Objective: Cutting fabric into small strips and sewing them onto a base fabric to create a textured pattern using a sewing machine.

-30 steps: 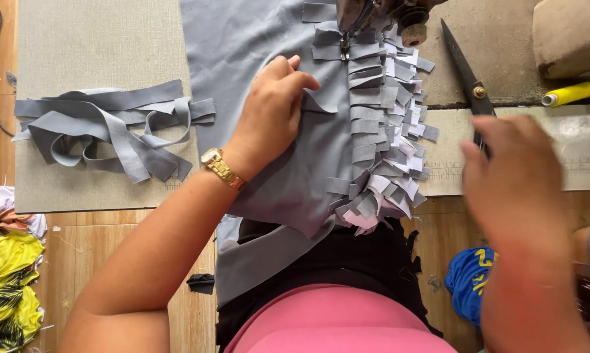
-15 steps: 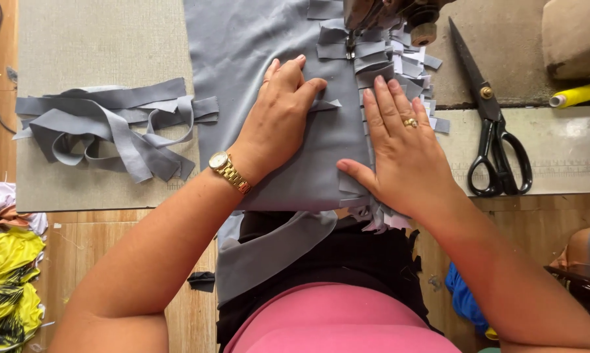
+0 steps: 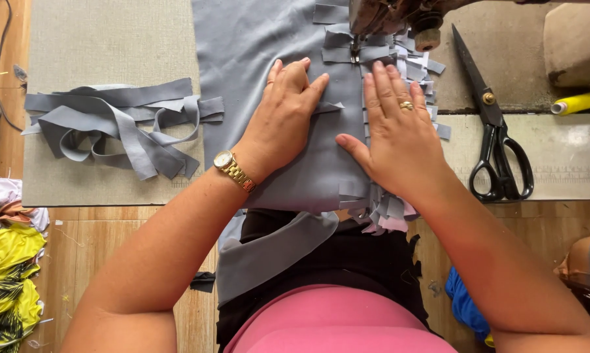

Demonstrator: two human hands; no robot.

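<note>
A large grey fabric panel lies on the sewing table and runs under the sewing machine head at the top. Short grey strips are stitched in a row along its right side. My left hand, with a gold watch on the wrist, presses flat on the fabric left of the seam. My right hand, wearing a ring, lies flat on the strips just below the needle. Neither hand grips anything.
A loose pile of grey fabric strips lies at the left on the table. Black scissors rest at the right, with a yellow thread spool beyond. Yellow patterned cloth sits on the floor at lower left.
My right hand came in from the right near the scissors and settled flat on the strips by the needle. The left hand shifted slightly up the fabric.
</note>
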